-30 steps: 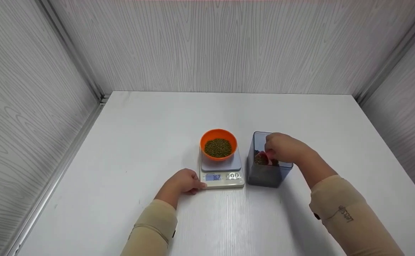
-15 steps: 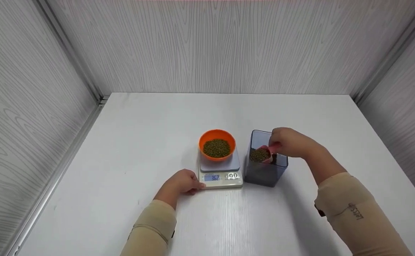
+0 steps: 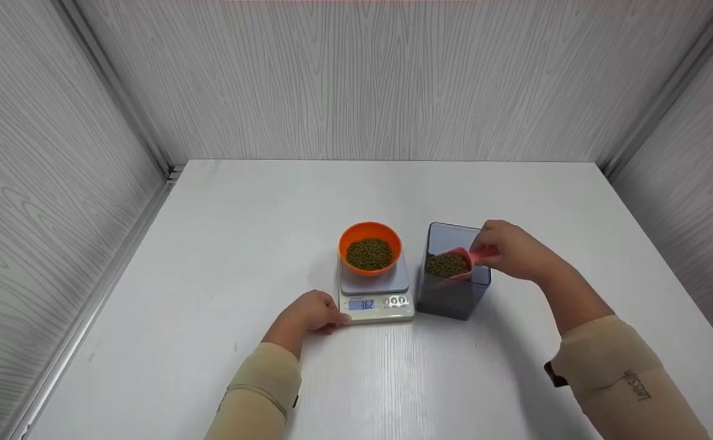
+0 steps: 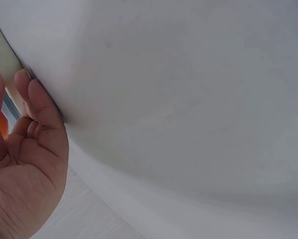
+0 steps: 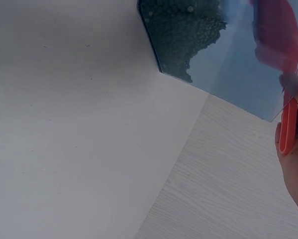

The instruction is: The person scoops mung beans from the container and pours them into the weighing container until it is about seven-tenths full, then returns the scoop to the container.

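Observation:
My left hand [image 3: 312, 310] pinches the front left corner of a white kitchen scale [image 3: 380, 316], thumb on top. The left wrist view shows its fingers [image 4: 45, 107] curled at the scale's edge. On the scale's plate sits an orange bowl [image 3: 369, 230] partly filled with small green beans [image 3: 369, 254], probably mung beans. My right hand [image 3: 515, 250] grips the handle of a red scoop [image 3: 483, 252] at the right rim of a clear bluish container [image 3: 448, 302]. Green beans heap the scoop's cup, inside the container's mouth. Through the wall in the right wrist view, more beans [image 5: 176, 37] show low down.
The container stands close to the scale's right side on a white table [image 3: 240, 244]. The scale's lit display [image 3: 361, 304] seems to read 362. Wood-grain panels [image 3: 356, 79] enclose the back and both sides.
My right hand has drawn back to the right and raised the scoop from deep in the container, now heaped with beans. The left hand and the display reading stay the same.

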Demonstrator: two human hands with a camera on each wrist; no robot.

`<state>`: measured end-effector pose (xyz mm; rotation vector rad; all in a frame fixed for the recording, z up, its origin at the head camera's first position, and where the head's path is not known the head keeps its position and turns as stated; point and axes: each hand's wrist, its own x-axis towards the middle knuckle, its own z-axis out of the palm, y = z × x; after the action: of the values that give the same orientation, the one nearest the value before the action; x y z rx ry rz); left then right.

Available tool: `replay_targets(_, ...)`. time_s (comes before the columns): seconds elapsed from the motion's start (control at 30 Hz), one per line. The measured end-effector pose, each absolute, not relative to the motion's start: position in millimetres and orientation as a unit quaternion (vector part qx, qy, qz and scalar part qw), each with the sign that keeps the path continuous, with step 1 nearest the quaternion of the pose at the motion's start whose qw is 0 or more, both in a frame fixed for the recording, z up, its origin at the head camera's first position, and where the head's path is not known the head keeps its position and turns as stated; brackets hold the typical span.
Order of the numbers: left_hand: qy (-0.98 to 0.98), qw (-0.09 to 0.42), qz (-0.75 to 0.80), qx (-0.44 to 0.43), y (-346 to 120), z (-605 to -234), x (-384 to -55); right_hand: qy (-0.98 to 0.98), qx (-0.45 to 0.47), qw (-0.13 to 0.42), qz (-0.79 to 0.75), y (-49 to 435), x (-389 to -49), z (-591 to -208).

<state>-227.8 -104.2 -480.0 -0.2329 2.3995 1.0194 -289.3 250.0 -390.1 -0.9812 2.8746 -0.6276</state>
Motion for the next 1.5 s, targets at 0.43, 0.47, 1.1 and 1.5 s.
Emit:
replay_targets(0.43, 0.888, 0.251, 0.379, -0.074, -105.0, -480.1, -226.1, 0.918, -0.295, 0.011, -0.267, 264.1, -278.9, -395.1)
replay_targets(0.47, 0.887, 0.251, 0.38, -0.075, -105.0, -479.7, -225.9, 0.915, -0.298, 0.006, -0.273, 265.3, -278.3, -396.0)
replay_targets(1.1, 0.884, 0.251, 0.386, -0.076, -105.4, -479.2, -224.8, 0.903, -0.268, -0.023, -0.336, 280.3, -265.3, -406.7)
replay_targets(1.5, 0.887, 0.244, 0.387, -0.072, -103.6, -478.1, -223.8, 0.901, -0.241, -0.042, -0.358, 266.3, -243.0, -394.5)
